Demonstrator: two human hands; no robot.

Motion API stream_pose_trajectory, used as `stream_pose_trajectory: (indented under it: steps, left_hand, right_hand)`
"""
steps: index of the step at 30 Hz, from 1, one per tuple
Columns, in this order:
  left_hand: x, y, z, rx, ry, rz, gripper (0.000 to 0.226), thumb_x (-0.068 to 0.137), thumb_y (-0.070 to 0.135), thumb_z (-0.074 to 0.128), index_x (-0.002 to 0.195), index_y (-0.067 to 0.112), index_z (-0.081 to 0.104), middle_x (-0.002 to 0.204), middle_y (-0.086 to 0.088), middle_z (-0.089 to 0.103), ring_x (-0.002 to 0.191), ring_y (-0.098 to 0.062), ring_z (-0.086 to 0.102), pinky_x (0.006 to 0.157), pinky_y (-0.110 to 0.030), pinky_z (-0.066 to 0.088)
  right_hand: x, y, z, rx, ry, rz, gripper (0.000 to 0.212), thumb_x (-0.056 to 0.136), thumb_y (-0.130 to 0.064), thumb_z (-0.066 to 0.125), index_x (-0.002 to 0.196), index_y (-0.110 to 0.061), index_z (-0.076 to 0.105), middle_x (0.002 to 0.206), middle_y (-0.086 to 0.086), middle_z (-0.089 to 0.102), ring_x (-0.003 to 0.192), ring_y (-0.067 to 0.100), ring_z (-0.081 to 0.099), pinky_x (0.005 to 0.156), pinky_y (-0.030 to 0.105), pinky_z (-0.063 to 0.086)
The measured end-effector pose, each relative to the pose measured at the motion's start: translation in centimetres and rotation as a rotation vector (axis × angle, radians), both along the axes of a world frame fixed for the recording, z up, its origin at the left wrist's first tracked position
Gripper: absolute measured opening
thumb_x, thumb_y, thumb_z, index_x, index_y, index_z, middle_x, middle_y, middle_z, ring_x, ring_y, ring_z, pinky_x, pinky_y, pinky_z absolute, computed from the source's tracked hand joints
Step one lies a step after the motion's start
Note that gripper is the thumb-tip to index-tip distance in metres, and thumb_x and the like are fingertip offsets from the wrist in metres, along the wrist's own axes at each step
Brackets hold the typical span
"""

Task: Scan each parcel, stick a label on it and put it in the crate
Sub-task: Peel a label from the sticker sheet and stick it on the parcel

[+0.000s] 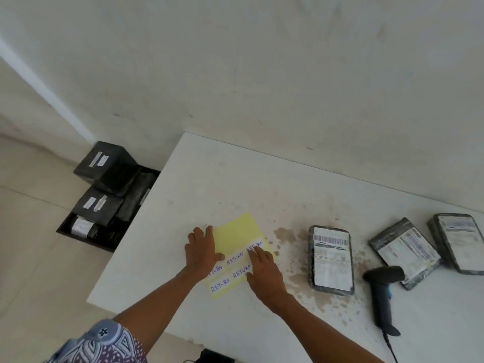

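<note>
1. Parcels already dealt with: several black-wrapped parcels (pixel 104 163) sit heaped in the dark crate (pixel 86 241) on the floor off the table's left end. The ones whose tops I can see carry white labels.
2. Parcels left to do: three lie on the white table (pixel 235 174) to my right, the nearest parcel (pixel 331 259), the middle parcel (pixel 407 251) and the far parcel (pixel 459 241). Each has its shipping label facing up and no RETURN sticker that I can see.
3. The barcode scanner (pixel 383 289) lies on the table between the nearest and middle parcels, in neither hand. I cannot tell whether the nearest one has been scanned.
4. The step in hand, I judge, is fetching a sticker. My left hand (pixel 201 251) presses flat, fingers spread, on the yellow label sheet (pixel 237 229) to hold it down.
5. My right hand (pixel 264 271) rests stretched fingertips on the upper-right RETURN label (pixel 255 244) and grips nothing. The blur hides whether its corner has lifted.
6. What remains for each of the three: sticker on, then into the crate.
</note>
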State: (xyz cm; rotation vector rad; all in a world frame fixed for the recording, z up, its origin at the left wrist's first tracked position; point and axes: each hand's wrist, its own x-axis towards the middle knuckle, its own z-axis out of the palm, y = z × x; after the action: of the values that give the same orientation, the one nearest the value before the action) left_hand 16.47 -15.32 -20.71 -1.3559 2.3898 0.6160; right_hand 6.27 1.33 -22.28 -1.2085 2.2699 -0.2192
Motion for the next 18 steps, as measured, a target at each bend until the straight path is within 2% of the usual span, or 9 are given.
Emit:
stream_pose_trajectory:
  steps: [3, 7, 10, 12, 14, 16, 18]
  left_hand:
    - [-0.3, -1.1, 0.0, 0.045, 0.022, 0.001, 0.091, 0.069, 0.043, 0.086, 0.138, 0.014, 0.033, 0.13, -0.011, 0.043, 0.118, -0.03, 0.047, 0.093, -0.042, 0.047]
    - [-0.7, -1.7, -0.2, 0.043, 0.007, -0.085, 0.076, 0.07, 0.043, 0.084, 0.126, 0.013, 0.043, 0.122, -0.006, 0.056, 0.113, -0.028, 0.052, 0.093, -0.039, 0.043]
    - [-0.2, -1.8, -0.5, 0.057, 0.023, -0.117, 0.052, 0.075, 0.043, 0.08, 0.115, 0.021, 0.054, 0.12, -0.003, 0.048, 0.114, -0.026, 0.045, 0.094, -0.036, 0.037]
    - [0.3, -2.0, -0.7, 0.065, 0.069, -0.138, 0.042, 0.081, 0.036, 0.076, 0.113, 0.022, 0.054, 0.12, -0.002, 0.041, 0.116, -0.026, 0.042, 0.092, -0.036, 0.037]
    - [0.6, -2.1, -0.8, 0.098, 0.126, -0.16, 0.047, 0.084, 0.031, 0.072, 0.123, 0.022, 0.047, 0.124, -0.002, 0.041, 0.12, -0.027, 0.044, 0.091, -0.039, 0.04]
    - [0.5, -2.2, -0.4, 0.096, 0.128, -0.17, 0.068, 0.081, 0.04, 0.075, 0.135, 0.023, 0.038, 0.129, -0.003, 0.04, 0.122, -0.026, 0.043, 0.094, -0.042, 0.043]
    - [0.3, -2.4, -0.2, 0.031, 0.106, -0.228, 0.079, 0.076, 0.051, 0.076, 0.14, 0.024, 0.038, 0.132, -0.002, 0.04, 0.122, -0.024, 0.042, 0.096, -0.041, 0.044]
  right_hand:
    - [0.1, -0.3, 0.0, -0.009, 0.024, -0.012, 0.061, 0.096, -0.022, 0.055, 0.152, -0.014, 0.031, 0.157, 0.002, 0.029, 0.143, 0.021, 0.027, 0.106, 0.033, 0.045]
    - [0.2, -1.0, 0.2, -0.011, 0.052, -0.052, 0.056, 0.095, -0.022, 0.055, 0.148, -0.016, 0.037, 0.152, -0.002, 0.034, 0.136, 0.018, 0.034, 0.099, 0.029, 0.049]
    - [0.3, -1.2, 0.2, -0.01, 0.064, -0.066, 0.054, 0.095, -0.021, 0.055, 0.146, -0.016, 0.038, 0.149, -0.003, 0.036, 0.133, 0.017, 0.036, 0.097, 0.028, 0.049]
    - [0.4, -1.3, 0.3, -0.008, 0.072, -0.069, 0.054, 0.095, -0.021, 0.055, 0.145, -0.016, 0.039, 0.148, -0.003, 0.037, 0.131, 0.017, 0.037, 0.096, 0.028, 0.049]
    - [0.5, -1.3, 0.3, -0.003, 0.084, -0.06, 0.053, 0.095, -0.022, 0.055, 0.145, -0.016, 0.038, 0.148, -0.003, 0.037, 0.131, 0.017, 0.037, 0.097, 0.028, 0.048]
    - [0.6, -1.4, 0.3, 0.003, 0.089, -0.058, 0.054, 0.096, -0.023, 0.054, 0.147, -0.016, 0.036, 0.15, -0.002, 0.035, 0.132, 0.017, 0.036, 0.099, 0.027, 0.047]
    - [0.7, -1.5, 0.4, 0.008, 0.086, -0.058, 0.056, 0.096, -0.023, 0.053, 0.148, -0.016, 0.034, 0.152, -0.002, 0.032, 0.135, 0.017, 0.034, 0.1, 0.027, 0.046]
